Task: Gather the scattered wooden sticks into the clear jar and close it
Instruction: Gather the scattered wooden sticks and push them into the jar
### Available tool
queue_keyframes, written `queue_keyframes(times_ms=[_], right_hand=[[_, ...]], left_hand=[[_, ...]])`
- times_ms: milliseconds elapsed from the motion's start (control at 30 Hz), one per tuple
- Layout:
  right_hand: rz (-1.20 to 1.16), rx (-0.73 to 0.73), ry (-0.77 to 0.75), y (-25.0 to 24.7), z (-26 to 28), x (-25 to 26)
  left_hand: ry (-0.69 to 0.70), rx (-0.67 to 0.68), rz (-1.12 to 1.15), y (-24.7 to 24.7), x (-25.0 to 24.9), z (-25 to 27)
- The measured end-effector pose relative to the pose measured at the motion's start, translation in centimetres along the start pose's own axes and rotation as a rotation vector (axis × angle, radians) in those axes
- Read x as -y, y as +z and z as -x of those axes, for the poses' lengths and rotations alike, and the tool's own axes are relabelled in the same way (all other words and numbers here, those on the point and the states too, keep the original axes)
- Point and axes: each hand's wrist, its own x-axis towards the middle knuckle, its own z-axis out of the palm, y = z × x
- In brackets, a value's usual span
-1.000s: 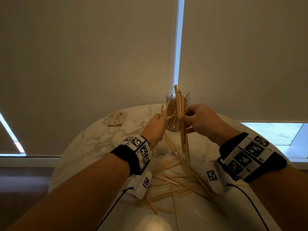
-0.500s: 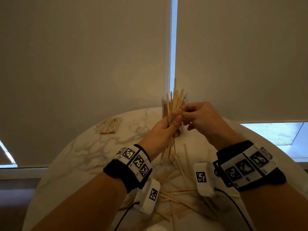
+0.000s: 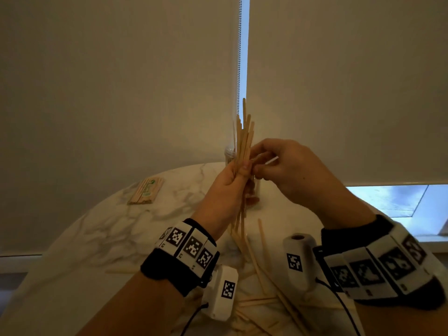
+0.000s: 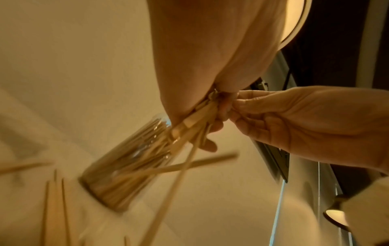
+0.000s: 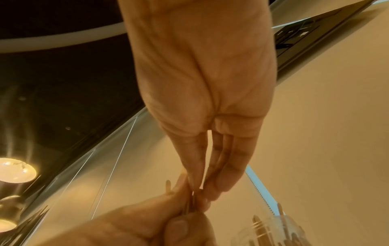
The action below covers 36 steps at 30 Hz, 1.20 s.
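Gripping stick bundle (image 3: 243, 151), left hand (image 3: 226, 187), right hand (image 3: 288, 166) pinching

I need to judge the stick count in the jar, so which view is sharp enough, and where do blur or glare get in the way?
Head view: dim and warm, the left hand and its bundle of sticks reasonably sharp, but they hide most of the jar. Left wrist view: jar motion-blurred, glints on its wall. Right wrist view: lamp glare at left, jar rim soft at the bottom edge.

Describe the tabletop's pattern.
White marble with grey veining on the table, clearest in the head view.
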Motion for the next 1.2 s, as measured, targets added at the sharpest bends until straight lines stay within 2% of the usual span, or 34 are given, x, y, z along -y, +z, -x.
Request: queue_keyframes(times_ms=[233, 333, 500, 667, 800, 933, 1000, 1100, 1200], right_hand=[[-0.068, -0.116, -0.010, -0.5, 0.1, 0.6], [-0.065, -0.213, -0.078, -1.1, 0.4, 1.4], [-0.112, -0.363, -0.196, -2.3, 0.8, 2.2], [-0.094, -0.354, -0.258, -2.6, 0.8, 2.3], [-0.132, -0.438, -0.270, -2.5, 0.7, 2.0], [-0.182, -0.494, -0.227, -2.2, 0.7, 2.0], [-0.157, -0.458, -0.204, -2.1, 0.8, 2.3], [-0.055, -0.291, -0.170, -1.8, 1.1, 2.7], [-0.105, -0.198, -0.146, -1.5, 1.1, 2.8]], left_hand=[[-0.054, 0.003, 0.077, 0.1, -0.4, 0.2], [-0.037, 0.061, 0.084, 0.8, -0.6, 0.5], [0.055, 0.217, -0.037, 2.7, -0.9, 0.9], [0.056, 0.335, -0.065, 3.5, -0.9, 1.3], [0.099, 0.313, -0.157, 3.1, -1.2, 1.2], [0.139, 0.276, -0.143, 3.0, -1.4, 1.0], [0.130, 0.256, -0.126, 2.8, -1.4, 0.9], [0.111, 0.238, -0.092, 2.4, -1.4, 0.9], [0.077, 0.098, -0.051, 1.5, -1.7, 0.6]])
